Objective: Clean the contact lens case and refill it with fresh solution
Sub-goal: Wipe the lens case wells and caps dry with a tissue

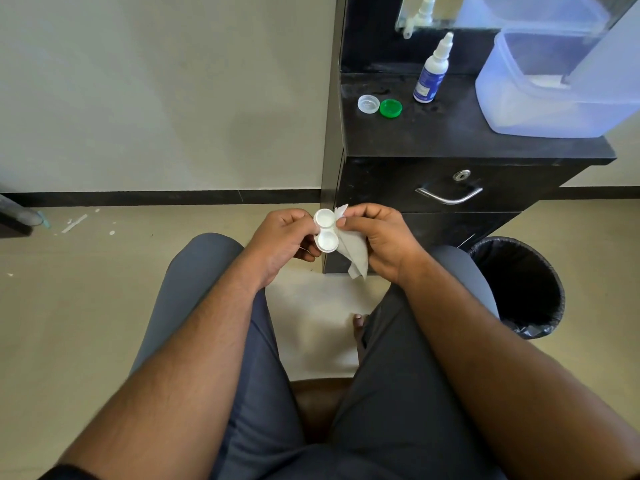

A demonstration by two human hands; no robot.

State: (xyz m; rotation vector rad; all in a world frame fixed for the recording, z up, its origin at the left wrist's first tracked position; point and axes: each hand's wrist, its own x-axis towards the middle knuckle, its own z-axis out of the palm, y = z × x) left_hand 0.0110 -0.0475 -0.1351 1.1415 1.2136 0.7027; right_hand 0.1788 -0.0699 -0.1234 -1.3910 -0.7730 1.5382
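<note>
A black wooden cabinet point(450, 140) with a curved metal drawer handle point(449, 196) stands against the pale wall, its flat top carrying most of the loose items. At the right edge of that top sits a large translucent bluish plastic tub point(554, 95), overhanging the front edge a little. On the floor just right of the cabinet stands a round black bin lined with a black bag point(519, 285).

The seated person's grey-trousered legs point(214, 323) fill the lower part of the view, with both bare forearms reaching forward over the knees. The left hand point(284, 237) is closed on a white plastic two-well contact lens case point(325, 234), pinching it by its left side so both open wells face up, one well farther from the body than the other. The right hand point(381, 240) grips a crumpled white tissue point(353, 251), thumb and fingers folded round it, with the tissue's upper corner touching the right rim of the far well and its loose end hanging below the hand.

Back on the cabinet top, a small white dropper bottle with a blue label point(432, 72) stands upright near the middle, its nozzle uncovered. Near the left edge lie two screw caps side by side, just touching: a clear one point(368, 104) on the left, a green one point(390, 108) on the right, both with the hollow side up.
</note>
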